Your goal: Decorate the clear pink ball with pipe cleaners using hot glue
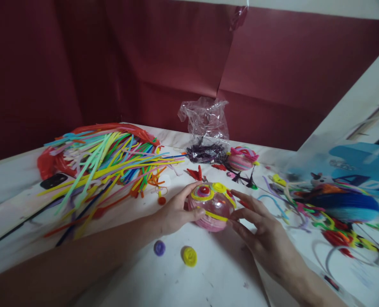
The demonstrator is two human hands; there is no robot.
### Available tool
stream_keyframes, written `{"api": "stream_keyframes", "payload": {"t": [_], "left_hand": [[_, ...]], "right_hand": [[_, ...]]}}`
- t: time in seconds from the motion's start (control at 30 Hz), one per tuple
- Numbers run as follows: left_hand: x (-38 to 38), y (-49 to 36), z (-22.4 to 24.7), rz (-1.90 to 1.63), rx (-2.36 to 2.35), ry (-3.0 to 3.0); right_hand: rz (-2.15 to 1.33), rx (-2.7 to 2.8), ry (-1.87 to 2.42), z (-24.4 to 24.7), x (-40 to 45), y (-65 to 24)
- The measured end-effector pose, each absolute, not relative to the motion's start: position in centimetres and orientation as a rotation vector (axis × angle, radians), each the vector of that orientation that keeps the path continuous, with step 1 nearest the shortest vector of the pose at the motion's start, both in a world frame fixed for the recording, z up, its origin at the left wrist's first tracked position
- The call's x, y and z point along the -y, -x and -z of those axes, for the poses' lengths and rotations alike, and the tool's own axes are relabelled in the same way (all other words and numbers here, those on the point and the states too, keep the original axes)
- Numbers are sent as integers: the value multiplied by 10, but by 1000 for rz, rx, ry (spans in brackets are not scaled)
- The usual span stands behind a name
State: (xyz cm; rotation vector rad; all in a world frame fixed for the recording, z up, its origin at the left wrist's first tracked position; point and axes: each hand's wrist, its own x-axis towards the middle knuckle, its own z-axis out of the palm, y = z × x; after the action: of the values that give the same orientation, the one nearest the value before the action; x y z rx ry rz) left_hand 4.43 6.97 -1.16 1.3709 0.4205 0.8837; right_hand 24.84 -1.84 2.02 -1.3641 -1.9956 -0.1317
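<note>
A clear and pink round ball point(216, 204) with yellow, pink and red coiled pieces on its top stands in the middle of the white table. My left hand point(178, 211) grips its left side, thumb on the front near a yellow strip that runs across the ball. On the right side, the fingertips of my right hand point(256, 221) touch the ball near the end of that strip, with the fingers partly spread. Nearer to me lie a purple coil point(159, 248) and a yellow coil point(189, 256).
Many coloured pipe cleaners point(112, 162) cover the left side, beside a phone point(53, 181). Behind stand a clear plastic bag point(208, 123) and a decorated pink ball point(241, 159). Blue yarn point(345, 204) and scattered pieces lie at the right.
</note>
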Motion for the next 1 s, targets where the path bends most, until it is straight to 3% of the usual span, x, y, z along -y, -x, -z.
{"api": "stream_keyframes", "payload": {"t": [1.0], "left_hand": [[-68, -45, 10, -870, -416, -1368]], "right_hand": [[269, 2032, 1322, -19, 18, -245]]}}
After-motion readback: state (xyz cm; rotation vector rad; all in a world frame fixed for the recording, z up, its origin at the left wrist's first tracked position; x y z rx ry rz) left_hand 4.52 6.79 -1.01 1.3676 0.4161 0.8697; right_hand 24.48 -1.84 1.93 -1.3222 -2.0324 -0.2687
